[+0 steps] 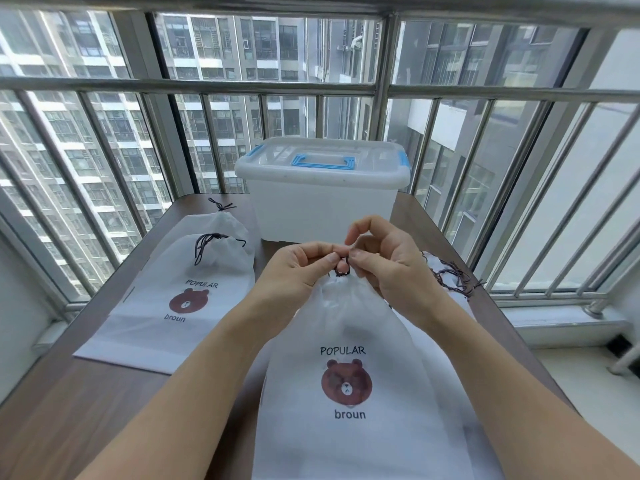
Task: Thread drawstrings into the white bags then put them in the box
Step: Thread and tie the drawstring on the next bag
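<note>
A white bag (349, 341) printed with a brown bear is held up over the near edge of the table (69, 393), its gathered mouth raised toward the middle; a dark drawstring (342, 268) loops out of that mouth and is pinched from both sides; the left hand (298, 268) has thumb and forefinger pressed together on the loop, the other fingers curled under; the right hand (381, 261) pinches the same cord with thumb and forefinger, the remaining fingers arched above; the two hands' fingertips are touching or very nearly so; two finished bags (180, 296) with tied cords are laid overlapping along the left edge of the table, the nearer one on top; a bundle of loose drawstrings (450, 280) is seen by the right edge, lying on white fabric partly hidden behind the right wrist; the translucent box (322, 202), lid closed with blue handle and clips, is set at the far edge, well apart from the held bag
</note>
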Motion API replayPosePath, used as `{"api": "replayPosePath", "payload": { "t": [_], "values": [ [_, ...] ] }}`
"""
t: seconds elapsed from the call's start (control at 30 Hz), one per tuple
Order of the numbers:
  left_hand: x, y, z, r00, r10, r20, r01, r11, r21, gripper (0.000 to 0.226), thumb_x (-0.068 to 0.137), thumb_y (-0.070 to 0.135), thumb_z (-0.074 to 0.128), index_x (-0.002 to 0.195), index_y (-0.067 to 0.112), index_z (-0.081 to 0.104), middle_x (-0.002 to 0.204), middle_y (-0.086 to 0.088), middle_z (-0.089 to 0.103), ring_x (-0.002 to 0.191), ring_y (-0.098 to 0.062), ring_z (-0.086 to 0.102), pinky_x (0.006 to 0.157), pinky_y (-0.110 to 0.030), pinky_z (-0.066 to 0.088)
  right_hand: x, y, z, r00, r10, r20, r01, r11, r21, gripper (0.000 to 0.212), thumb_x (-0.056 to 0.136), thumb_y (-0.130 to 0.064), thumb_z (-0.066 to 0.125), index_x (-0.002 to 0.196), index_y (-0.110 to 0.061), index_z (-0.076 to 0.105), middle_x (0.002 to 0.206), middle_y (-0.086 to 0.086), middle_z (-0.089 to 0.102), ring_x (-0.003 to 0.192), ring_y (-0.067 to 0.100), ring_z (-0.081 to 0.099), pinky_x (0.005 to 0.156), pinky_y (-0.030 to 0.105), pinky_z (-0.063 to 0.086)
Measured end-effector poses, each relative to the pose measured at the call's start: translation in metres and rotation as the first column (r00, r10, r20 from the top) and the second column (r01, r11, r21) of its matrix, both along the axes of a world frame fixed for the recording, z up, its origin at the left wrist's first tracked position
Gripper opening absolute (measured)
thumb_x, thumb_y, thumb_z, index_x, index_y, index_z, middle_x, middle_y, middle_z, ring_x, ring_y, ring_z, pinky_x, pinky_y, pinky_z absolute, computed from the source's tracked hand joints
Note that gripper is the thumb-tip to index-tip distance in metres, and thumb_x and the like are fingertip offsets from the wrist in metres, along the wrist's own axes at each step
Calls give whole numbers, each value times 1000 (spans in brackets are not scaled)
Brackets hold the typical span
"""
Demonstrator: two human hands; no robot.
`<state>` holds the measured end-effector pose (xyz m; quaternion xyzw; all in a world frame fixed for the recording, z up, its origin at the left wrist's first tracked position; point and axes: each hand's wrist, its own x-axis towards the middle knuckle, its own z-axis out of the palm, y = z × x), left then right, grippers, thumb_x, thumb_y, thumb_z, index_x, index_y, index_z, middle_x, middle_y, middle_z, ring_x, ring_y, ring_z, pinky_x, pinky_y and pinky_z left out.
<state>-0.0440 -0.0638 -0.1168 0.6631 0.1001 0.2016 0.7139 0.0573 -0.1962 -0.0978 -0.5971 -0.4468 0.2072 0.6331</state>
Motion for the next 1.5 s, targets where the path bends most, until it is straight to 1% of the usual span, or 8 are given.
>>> {"api": "replayPosePath", "payload": {
  "t": [0.27,0.4,0.5,0.73,0.87,1.0,1.17,1.5],
  "values": [
    [0,-3,-1,999,8,-46,-7,999,32,23,99,7,57,92,13,77,82,-5,70,85,-25,56,82,-33,44,4,1,-7,984,-98,146,88,993,76,18,93,7,52,94,-9,59,72,-1,55,55,5,55,58,16,42],
    [-2,-7,3,997,16,-78,-6,992,125,12,92,6,67,101,5,76,87,-3,75,68,-7,61,58,-15,40,3,3,-10,984,-88,155,74,993,94,10,89,-3,53,93,-7,61,78,10,57,61,22,58,62,34,48],
    [-3,-7,1,999,13,-53,-7,993,120,15,84,2,75,99,2,77,91,-10,77,80,-11,71,73,-16,51,3,4,-13,980,-53,190,45,998,48,12,88,-6,57,90,-16,63,78,3,58,60,24,58,61,38,47],
    [-1,-9,3,992,69,-101,-49,980,193,17,92,16,70,77,8,76,66,-2,66,50,-6,46,49,-14,38,10,3,-14,966,-142,217,126,988,87,12,88,-9,66,93,-17,73,74,12,70,59,47,60,59,59,53],
    [-1,-6,3,991,63,-121,-43,985,166,21,95,14,66,86,-3,75,68,-3,67,49,-8,48,48,-16,40,12,5,-16,950,-189,248,177,982,72,11,86,-13,74,88,-24,77,73,14,72,57,43,58,56,49,51],
    [-1,-6,4,990,46,-134,-27,990,138,20,96,14,65,85,0,74,72,-7,68,49,-6,50,48,-15,41,12,4,-14,957,-183,227,173,983,64,14,85,-2,77,89,-15,77,70,-6,74,57,8,63,62,21,53],
    [-3,-5,4,989,25,-148,-7,992,124,21,94,16,67,83,-1,74,73,-7,68,48,-4,50,50,-14,42,12,4,-18,931,-231,284,217,973,78,11,80,-9,82,90,-14,79,78,-3,77,72,20,74,72,37,61],
    [2,-2,7,975,158,-156,-175,980,-99,34,102,13,49,78,5,72,65,-8,65,52,-13,50,48,-15,43,23,-1,-14,946,-236,224,236,971,24,7,81,-7,81,84,-14,80,67,-5,74,55,11,64,58,23,49]
  ]
}}
